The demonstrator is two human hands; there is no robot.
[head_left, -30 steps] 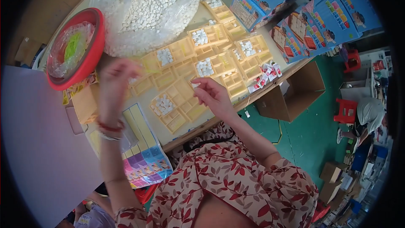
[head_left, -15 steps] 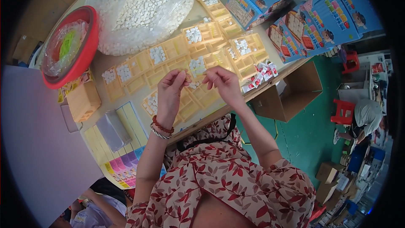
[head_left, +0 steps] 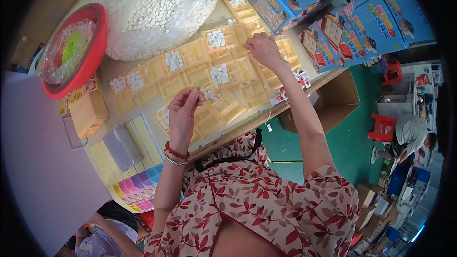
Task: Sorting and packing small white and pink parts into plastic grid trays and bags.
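Note:
My left hand [head_left: 184, 107] is closed, with small tan pieces [head_left: 201, 96] pinched between thumb and fingers, above the near trays. Farther off and to the right, my right hand [head_left: 265, 50] reaches down to a pale yellow divided tray [head_left: 245, 16], its fingers drawn together. What those fingertips hold, if anything, is hidden. Several such trays lie in joined rows across the table. Some compartments hold white cubes [head_left: 219, 74]; others show only yellow plastic. Red-and-white wrapped packets [head_left: 301, 78] lie partly behind my right forearm.
A big clear bag of white cubes [head_left: 157, 12] fills the far side. At left stand a red basin [head_left: 98, 43] and a tan block [head_left: 89, 114]. Blue printed boxes [head_left: 381, 19] are stacked far right. Below the table edge is a cardboard box [head_left: 335, 100]; other people sit nearby.
My right hand has moved away from my left, up and right to the farther tray. My left hand has shifted slightly down and left, still pinching. A small pale piece now shows beyond the table edge.

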